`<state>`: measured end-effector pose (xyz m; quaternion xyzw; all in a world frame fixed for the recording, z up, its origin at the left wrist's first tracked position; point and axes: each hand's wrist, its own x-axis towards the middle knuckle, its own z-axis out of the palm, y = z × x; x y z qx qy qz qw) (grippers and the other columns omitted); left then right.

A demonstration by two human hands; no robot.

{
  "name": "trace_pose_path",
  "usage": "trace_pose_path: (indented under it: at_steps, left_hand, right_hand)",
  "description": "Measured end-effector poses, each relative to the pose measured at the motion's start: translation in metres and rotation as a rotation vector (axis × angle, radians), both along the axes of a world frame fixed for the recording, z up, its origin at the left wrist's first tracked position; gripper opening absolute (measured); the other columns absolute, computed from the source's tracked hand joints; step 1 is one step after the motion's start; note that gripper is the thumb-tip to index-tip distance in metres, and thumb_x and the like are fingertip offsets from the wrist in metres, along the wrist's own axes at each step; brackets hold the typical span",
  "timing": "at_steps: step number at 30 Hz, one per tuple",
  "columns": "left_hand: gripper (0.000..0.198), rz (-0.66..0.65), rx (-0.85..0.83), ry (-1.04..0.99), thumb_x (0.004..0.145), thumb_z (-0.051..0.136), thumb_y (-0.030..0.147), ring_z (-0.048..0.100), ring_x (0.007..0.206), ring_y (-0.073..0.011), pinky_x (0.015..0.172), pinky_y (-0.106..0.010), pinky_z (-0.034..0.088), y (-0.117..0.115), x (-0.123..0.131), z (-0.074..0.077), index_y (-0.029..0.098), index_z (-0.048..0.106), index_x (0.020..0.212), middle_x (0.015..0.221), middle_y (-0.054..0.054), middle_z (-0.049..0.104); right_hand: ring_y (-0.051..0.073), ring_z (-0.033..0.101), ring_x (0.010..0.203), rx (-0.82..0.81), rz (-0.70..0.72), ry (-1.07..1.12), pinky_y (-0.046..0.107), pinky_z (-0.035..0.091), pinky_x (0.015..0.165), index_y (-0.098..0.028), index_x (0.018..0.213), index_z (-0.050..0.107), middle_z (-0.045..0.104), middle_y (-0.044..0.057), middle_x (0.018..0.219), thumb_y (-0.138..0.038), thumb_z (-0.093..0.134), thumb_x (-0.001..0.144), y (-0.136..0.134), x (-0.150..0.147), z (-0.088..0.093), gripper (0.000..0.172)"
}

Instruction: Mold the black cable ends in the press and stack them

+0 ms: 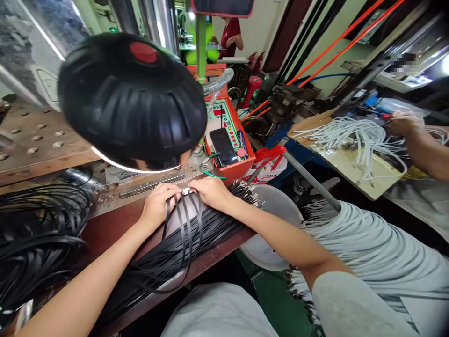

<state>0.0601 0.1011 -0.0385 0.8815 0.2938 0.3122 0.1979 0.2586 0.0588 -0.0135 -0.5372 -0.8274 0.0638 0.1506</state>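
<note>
My left hand (157, 206) and my right hand (211, 193) meet at the bench edge below a large black lamp shade (131, 107). Between their fingertips are small white and metal connector ends (187, 191) of several flat black cables (189, 224). Both hands have their fingers pressed together in a pinch at these ends. From there the cables loop down toward my lap. A thick bundle of black cables (164, 264) lies along the bench under my wrists. Connector detail is too small to make out.
An orange control box (242, 171) with a phone (222, 146) on it stands behind my right hand. More black cables (42, 224) are heaped at left. At right are a round grey tub (280, 206), hanging white cables (379, 248) and a co-worker's hand (405, 124) at white cables.
</note>
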Motion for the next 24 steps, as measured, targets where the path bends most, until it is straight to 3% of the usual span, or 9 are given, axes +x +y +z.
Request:
trace_pose_path:
  at_steps: [3, 6, 8, 10, 12, 15, 18, 21, 24]
  left_hand:
    - [0.022, -0.002, 0.0, 0.001, 0.088, 0.045, 0.025, 0.056, 0.082, -0.0167, 0.073, -0.031, 0.046, 0.001, 0.001, 0.0, 0.02, 0.066, 0.091, 0.088, -0.005, 0.064]
    - [0.022, -0.019, 0.0, 0.071, 0.089, 0.044, 0.026, 0.056, 0.086, -0.0178, 0.077, -0.032, 0.046, 0.0, -0.001, 0.004, 0.021, 0.065, 0.095, 0.091, -0.005, 0.064]
    - [0.027, 0.015, 0.002, 0.216, 0.088, 0.045, 0.032, 0.055, 0.096, -0.0222, 0.082, -0.038, 0.045, -0.001, -0.007, 0.01, 0.021, 0.06, 0.109, 0.103, -0.008, 0.062]
    - [0.043, 0.093, -0.007, 0.37, 0.087, 0.045, 0.039, 0.05, 0.106, -0.0274, 0.088, -0.044, 0.043, -0.001, -0.018, 0.015, 0.019, 0.048, 0.125, 0.118, -0.012, 0.056]
    - [0.053, 0.159, -0.03, 0.455, 0.087, 0.042, 0.045, 0.047, 0.112, -0.0297, 0.094, -0.047, 0.04, -0.001, -0.031, 0.017, 0.014, 0.041, 0.13, 0.124, -0.015, 0.051]
    - [0.054, 0.173, -0.061, 0.49, 0.087, 0.038, 0.05, 0.047, 0.111, -0.029, 0.098, -0.045, 0.038, 0.0, -0.047, 0.017, 0.012, 0.048, 0.124, 0.119, -0.014, 0.053]
    - [0.048, 0.16, -0.063, 0.478, 0.088, 0.037, 0.05, 0.048, 0.107, -0.0272, 0.097, -0.043, 0.038, -0.002, -0.051, 0.014, 0.015, 0.056, 0.115, 0.114, -0.012, 0.056]
    - [0.042, 0.161, -0.06, 0.453, 0.089, 0.039, 0.047, 0.049, 0.104, -0.0253, 0.096, -0.04, 0.039, -0.006, -0.048, 0.015, 0.017, 0.061, 0.108, 0.112, -0.01, 0.056]
    - [0.037, 0.166, -0.072, 0.434, 0.089, 0.042, 0.043, 0.049, 0.102, -0.0238, 0.094, -0.038, 0.041, -0.011, -0.046, 0.016, 0.017, 0.062, 0.106, 0.11, -0.008, 0.057]
  right_hand:
    - [0.014, 0.063, 0.077, -0.013, -0.06, 0.172, 0.022, 0.041, 0.07, -0.019, 0.097, 0.063, 0.07, 0.002, 0.086, -0.017, 0.048, 0.088, 0.002, 0.001, -0.011, 0.018]
    - [0.014, 0.062, 0.093, -0.039, 0.005, 0.227, 0.023, 0.043, 0.08, -0.018, 0.11, 0.06, 0.067, 0.005, 0.104, -0.013, 0.05, 0.085, 0.006, 0.023, -0.002, 0.027]
    - [0.016, 0.059, 0.101, -0.038, -0.033, 0.18, 0.025, 0.042, 0.084, -0.019, 0.113, 0.059, 0.064, 0.005, 0.114, -0.008, 0.049, 0.083, 0.01, 0.051, 0.013, 0.033]
    - [0.018, 0.06, 0.096, -0.091, -0.157, 0.043, 0.027, 0.043, 0.079, -0.02, 0.103, 0.064, 0.066, 0.005, 0.106, -0.008, 0.047, 0.083, 0.012, 0.084, 0.028, 0.029]
    - [0.019, 0.061, 0.09, -0.237, -0.189, -0.125, 0.027, 0.042, 0.073, -0.021, 0.094, 0.067, 0.068, 0.005, 0.098, -0.009, 0.048, 0.082, 0.013, 0.112, 0.038, 0.025]
    - [0.018, 0.062, 0.09, -0.464, -0.075, -0.225, 0.024, 0.041, 0.069, -0.02, 0.101, 0.065, 0.068, 0.004, 0.101, -0.009, 0.05, 0.08, 0.012, 0.131, 0.038, 0.028]
    - [0.016, 0.062, 0.085, -0.545, 0.036, -0.225, 0.022, 0.041, 0.066, -0.021, 0.107, 0.062, 0.069, 0.003, 0.098, -0.01, 0.052, 0.078, 0.012, 0.131, 0.03, 0.033]
    - [0.017, 0.062, 0.082, -0.461, 0.07, -0.3, 0.024, 0.04, 0.065, -0.022, 0.1, 0.065, 0.069, 0.003, 0.092, -0.015, 0.052, 0.081, 0.01, 0.125, 0.026, 0.025]
    - [0.018, 0.059, 0.088, -0.208, -0.038, -0.287, 0.025, 0.039, 0.067, -0.02, 0.1, 0.065, 0.067, 0.005, 0.1, -0.014, 0.043, 0.085, 0.01, 0.114, 0.028, 0.027]
